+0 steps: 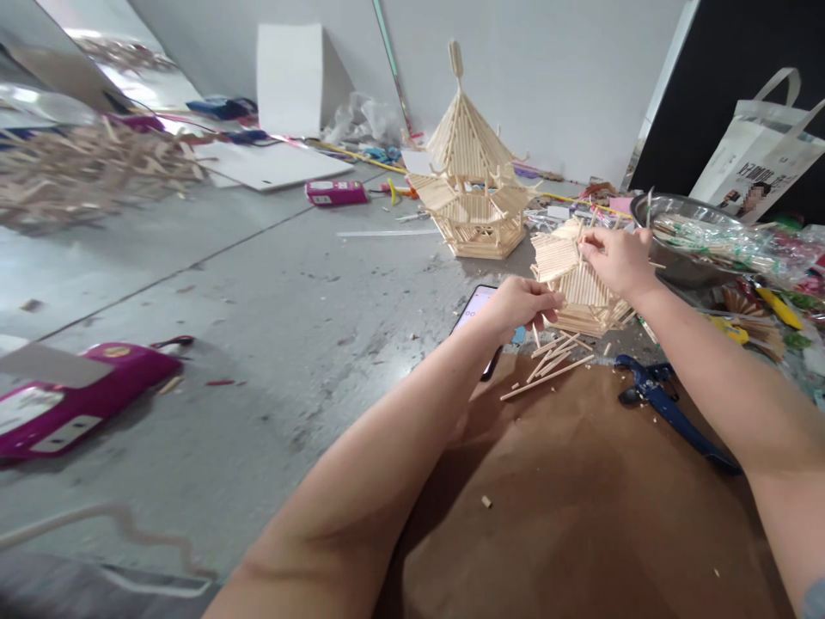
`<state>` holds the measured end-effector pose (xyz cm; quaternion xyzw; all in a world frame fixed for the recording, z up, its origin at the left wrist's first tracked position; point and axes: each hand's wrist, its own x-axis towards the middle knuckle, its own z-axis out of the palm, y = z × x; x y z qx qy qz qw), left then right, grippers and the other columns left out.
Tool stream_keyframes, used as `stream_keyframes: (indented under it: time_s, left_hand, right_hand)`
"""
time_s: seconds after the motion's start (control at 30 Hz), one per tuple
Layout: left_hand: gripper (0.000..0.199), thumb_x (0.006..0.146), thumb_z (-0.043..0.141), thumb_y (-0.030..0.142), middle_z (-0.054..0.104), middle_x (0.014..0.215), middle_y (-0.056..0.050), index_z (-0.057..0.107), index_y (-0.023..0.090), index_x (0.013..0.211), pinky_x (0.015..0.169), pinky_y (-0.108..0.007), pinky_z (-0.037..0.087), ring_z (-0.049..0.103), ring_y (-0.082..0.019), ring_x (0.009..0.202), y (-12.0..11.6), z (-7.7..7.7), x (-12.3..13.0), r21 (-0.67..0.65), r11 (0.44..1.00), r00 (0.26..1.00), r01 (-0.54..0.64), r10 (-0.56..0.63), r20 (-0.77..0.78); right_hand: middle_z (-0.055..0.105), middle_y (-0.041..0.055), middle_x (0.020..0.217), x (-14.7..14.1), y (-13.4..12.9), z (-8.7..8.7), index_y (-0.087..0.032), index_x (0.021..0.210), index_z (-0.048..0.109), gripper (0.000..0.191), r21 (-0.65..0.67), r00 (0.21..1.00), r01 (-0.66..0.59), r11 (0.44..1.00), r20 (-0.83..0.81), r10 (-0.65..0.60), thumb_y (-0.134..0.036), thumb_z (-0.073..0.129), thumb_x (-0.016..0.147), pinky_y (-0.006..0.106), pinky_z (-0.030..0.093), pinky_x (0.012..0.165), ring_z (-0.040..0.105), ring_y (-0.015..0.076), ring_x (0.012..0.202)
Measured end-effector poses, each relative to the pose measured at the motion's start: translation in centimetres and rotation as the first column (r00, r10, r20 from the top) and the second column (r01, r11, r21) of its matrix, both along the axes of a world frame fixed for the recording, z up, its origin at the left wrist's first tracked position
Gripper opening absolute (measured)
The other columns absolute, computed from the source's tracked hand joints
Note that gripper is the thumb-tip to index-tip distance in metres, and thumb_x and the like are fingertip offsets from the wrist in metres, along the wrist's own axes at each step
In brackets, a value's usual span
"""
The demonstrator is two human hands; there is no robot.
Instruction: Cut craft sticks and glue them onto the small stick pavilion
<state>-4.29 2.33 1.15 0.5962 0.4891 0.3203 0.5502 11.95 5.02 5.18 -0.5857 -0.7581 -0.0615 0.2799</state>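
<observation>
A small pavilion model of thin wooden sticks [583,284], with slatted roof panels, stands in front of me. My right hand [615,256] is closed in a pinch at the top of its roof, on what looks like a thin wooden stick. At the model's left side is my left hand [529,303], fingers curled and thumb pressed in; what lies between its fingertips is hidden. Loose wooden sticks [547,365] are scattered just below the model. Behind it rises a taller stick pavilion [473,172] with a pointed roof.
Blue-handled cutters [676,421] lie on the brown sheet [580,516] under my right forearm. A phone [475,303] is partly covered by my left arm. To the right are a metal bowl [696,266] and a white bag [741,159]. Magenta devices [83,400] sit at left.
</observation>
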Motion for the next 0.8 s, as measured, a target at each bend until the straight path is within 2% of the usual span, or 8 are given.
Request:
stream_keyframes:
  time_s: [0.8]
  left_hand:
    - [0.025, 0.077, 0.058, 0.021, 0.057, 0.049, 0.001, 0.055, 0.012, 0.054, 0.038, -0.02, 0.028, 0.045, -0.003, 0.035, -0.2, 0.36, 0.14, -0.032, 0.999, 1.0, -0.016, 0.016, -0.014]
  right_hand:
    - [0.067, 0.0006, 0.076, -0.2, -0.19, 0.04, -0.023, 0.077, 0.062, 0.02, 0.002, 0.999, 0.026, 1.0, 0.028, -0.026, -0.028, 0.043, 0.08, 0.042, 0.02, 0.083, 0.057, 0.0187, 0.077]
